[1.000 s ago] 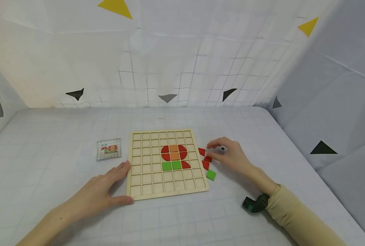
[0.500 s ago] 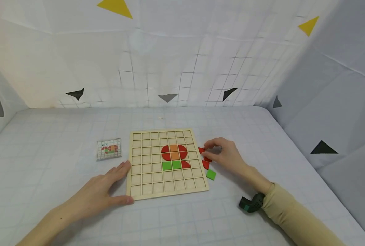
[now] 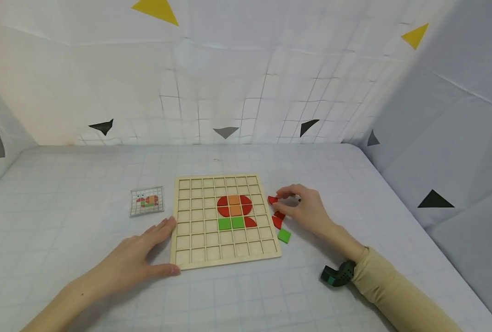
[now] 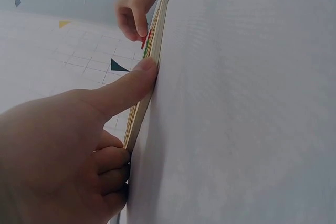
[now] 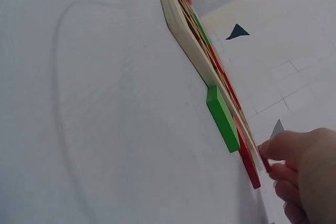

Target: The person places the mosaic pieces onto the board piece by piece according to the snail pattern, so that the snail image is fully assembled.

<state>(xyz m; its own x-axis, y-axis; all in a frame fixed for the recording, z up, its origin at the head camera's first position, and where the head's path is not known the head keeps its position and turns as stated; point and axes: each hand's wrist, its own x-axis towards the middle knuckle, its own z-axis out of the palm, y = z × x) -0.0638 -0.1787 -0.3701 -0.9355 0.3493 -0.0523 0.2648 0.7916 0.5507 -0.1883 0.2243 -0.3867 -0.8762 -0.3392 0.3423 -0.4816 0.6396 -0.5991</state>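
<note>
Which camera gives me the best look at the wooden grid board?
The head view: it shows the wooden grid board from above, with its placed tiles. Both wrist views show it nearly edge-on, the left wrist's partly behind the left hand.

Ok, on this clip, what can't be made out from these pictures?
- Small dotted piece: head view, mostly covered by the right hand.
- Red piece in that hand: right wrist view, partly covered by the hand, so its full outline is hidden.
- Card: head view, finer details of its picture too small.
- Left hand: right wrist view, cut off by the top edge.
- Board layout: left wrist view, hidden by the near edge-on angle.
</note>
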